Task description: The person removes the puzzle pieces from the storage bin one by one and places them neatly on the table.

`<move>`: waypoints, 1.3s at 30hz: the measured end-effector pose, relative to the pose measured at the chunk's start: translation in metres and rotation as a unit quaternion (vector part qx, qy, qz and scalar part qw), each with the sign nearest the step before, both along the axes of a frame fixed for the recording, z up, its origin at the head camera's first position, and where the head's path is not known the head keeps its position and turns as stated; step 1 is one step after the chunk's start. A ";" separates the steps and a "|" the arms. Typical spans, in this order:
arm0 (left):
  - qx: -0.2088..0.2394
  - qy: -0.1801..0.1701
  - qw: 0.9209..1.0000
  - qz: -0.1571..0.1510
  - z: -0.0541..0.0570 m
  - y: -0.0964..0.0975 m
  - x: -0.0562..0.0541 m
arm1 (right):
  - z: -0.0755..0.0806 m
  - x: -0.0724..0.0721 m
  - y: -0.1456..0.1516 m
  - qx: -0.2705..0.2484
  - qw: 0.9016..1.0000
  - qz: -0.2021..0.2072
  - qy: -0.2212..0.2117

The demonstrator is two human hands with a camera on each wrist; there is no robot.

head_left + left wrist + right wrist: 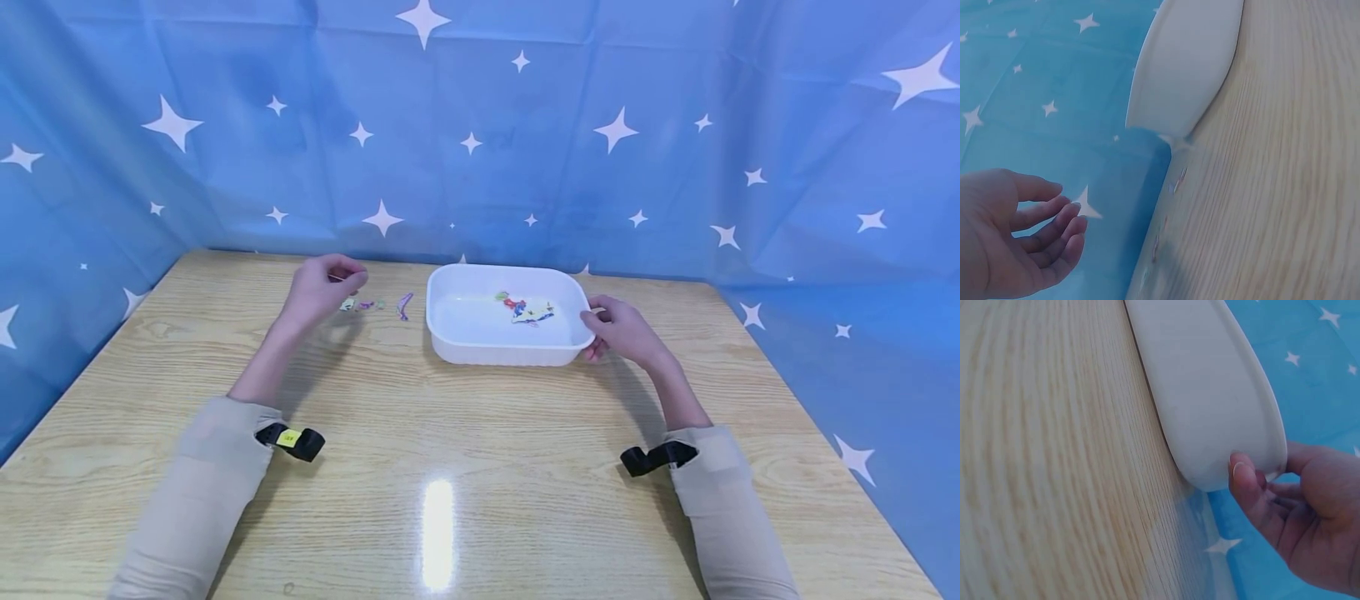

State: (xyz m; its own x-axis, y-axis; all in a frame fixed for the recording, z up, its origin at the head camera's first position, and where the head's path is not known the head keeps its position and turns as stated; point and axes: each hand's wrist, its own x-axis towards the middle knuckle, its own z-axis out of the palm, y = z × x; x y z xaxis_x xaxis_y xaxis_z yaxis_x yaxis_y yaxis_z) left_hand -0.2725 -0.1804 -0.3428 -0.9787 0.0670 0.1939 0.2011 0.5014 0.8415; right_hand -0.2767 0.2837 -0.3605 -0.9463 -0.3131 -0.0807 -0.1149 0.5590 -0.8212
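Note:
A white plastic tub (510, 354) stands near the back of the table. My right hand (624, 331) grips its right end, thumb at the rim and fingertips against the outer wall, as the right wrist view shows. Inside the tub lie small flat colourful pieces, among them a red one (513, 303) and a pale one with blue edging (534, 315). My left hand (318, 292) hovers left of the tub, its fingers loosely bent and nothing visible between them. Beside it on the table lie a purple strip (404, 306) and several smaller coloured bits (366, 305).
The wooden table (360, 500) reaches back to a blue curtain (465, 192) with white stars. Each forearm carries a black camera mount on its sleeve, the left one (292, 440) with a yellow label.

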 end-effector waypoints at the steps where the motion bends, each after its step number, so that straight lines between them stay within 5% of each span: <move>1: 0.003 0.002 1.000 -0.004 0.000 0.003 0.000 | 0.000 0.000 0.000 0.001 1.000 -0.001 0.000; 23: 0.032 0.015 0.994 -0.101 0.005 0.087 -0.001 | -0.002 -0.002 0.002 0.003 1.000 0.001 0.000; 39: 0.024 0.030 0.988 -0.148 -0.007 0.138 -0.011 | -0.002 -0.002 0.001 0.003 1.000 0.000 0.001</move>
State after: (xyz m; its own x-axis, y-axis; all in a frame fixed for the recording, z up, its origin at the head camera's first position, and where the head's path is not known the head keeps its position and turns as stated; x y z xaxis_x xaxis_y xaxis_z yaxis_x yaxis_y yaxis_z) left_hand -0.2834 -0.0426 -0.3500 -0.9044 0.3370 0.2619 0.3836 0.3732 0.8447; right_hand -0.2784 0.2846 -0.3621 -0.9463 -0.3130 -0.0809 -0.1168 0.5642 -0.8174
